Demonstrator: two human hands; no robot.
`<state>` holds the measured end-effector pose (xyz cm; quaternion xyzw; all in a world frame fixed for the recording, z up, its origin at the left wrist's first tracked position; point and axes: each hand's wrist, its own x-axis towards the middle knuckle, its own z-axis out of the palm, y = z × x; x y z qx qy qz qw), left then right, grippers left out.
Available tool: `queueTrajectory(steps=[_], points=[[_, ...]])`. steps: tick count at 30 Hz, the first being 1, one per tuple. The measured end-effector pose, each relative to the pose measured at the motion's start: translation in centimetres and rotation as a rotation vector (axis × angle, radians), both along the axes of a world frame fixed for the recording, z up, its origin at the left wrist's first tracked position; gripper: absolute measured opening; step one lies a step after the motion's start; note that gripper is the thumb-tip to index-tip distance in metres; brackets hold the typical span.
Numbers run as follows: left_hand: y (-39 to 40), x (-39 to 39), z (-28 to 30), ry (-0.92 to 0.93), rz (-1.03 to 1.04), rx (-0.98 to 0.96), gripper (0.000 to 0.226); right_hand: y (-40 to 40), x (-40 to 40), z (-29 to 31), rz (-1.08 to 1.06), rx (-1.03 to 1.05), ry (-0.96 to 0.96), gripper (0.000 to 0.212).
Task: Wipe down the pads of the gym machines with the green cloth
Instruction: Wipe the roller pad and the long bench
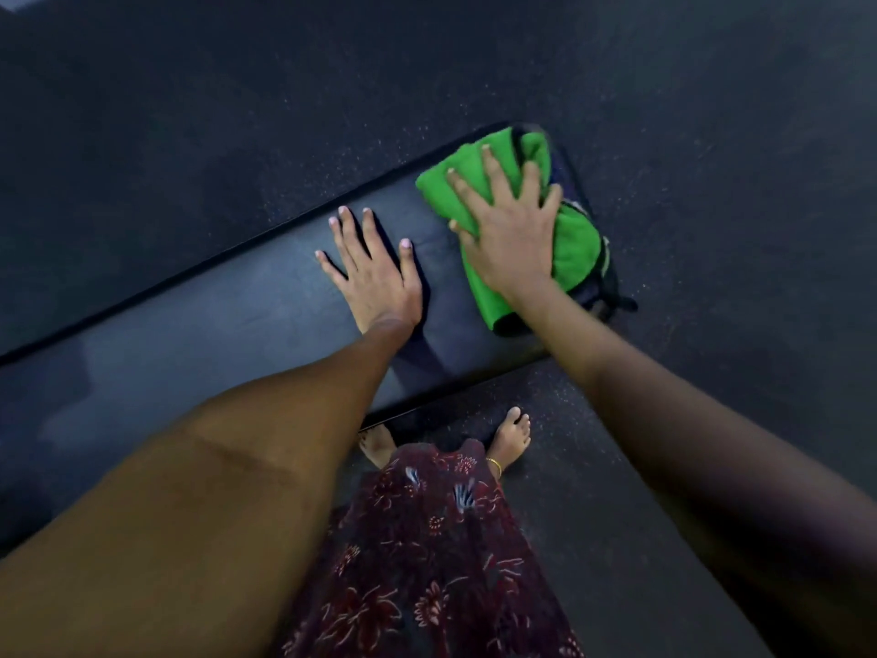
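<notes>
While both arms reach down from the lower corners of the frame, the right hand (505, 230) lies flat on the green cloth (572, 244) right of centre, its fingers spread and fairly straight, pressing the fabric down rather than clutching it. That cloth is bunched and folded, covering the right end of the bench pad (228, 325), with part of it draped over the pad's rounded end, where some darker fabric or strap shows underneath; what that is cannot be told. Just left of the cloth, the left hand (375, 273) rests palm down on the bare black surface, released, with fingers straight and splayed, holding nothing. These 2 hands sit near each other but do not touch. Long and dark, the pad runs diagonally from the left edge of the frame up toward the right of centre, and faint dull patches show on its surface toward the left. Around it lies a dark speckled floor (712, 111). At the bottom centre hangs a dark red floral garment (427, 562), and 2 bare feet (510, 436) stand on the floor just below the pad's near edge, one with a thin gold anklet (494, 464).
</notes>
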<state>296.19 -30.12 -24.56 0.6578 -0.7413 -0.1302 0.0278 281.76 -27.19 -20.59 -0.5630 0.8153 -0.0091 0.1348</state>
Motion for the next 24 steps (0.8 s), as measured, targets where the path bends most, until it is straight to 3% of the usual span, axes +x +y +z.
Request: queueTrajectory(steps=[6, 12, 14, 17, 21, 24], points=[[0.1, -0.1, 0.1, 0.047, 0.013, -0.021, 0.065, 8.0, -2.0, -1.7, 0.39, -0.104, 0.096, 0.056], [0.3, -0.2, 0.5, -0.026, -0.02, 0.003, 0.087, 3.9, -6.4, -0.5, -0.094, -0.061, -0.031, 0.053], [0.3, -0.4, 0.4, -0.041, -0.05, 0.006, 0.085, 1.7, -5.9, 0.0, -0.131, -0.031, -0.02, 0.056], [0.3, -0.3, 0.2, -0.043, -0.065, 0.001, 0.079, 1.7, -4.5, -0.2, 0.006, -0.032, 0.005, 0.058], [0.3, -1.0, 0.5, 0.014, 0.026, 0.003, 0.061, 7.2, -4.3, -1.5, 0.406, -0.15, 0.096, 0.055], [1.5, -5.0, 0.9, 0.153, 0.142, 0.062, 0.06, 9.7, -6.2, -2.3, 0.429, -0.183, 0.087, 0.057]])
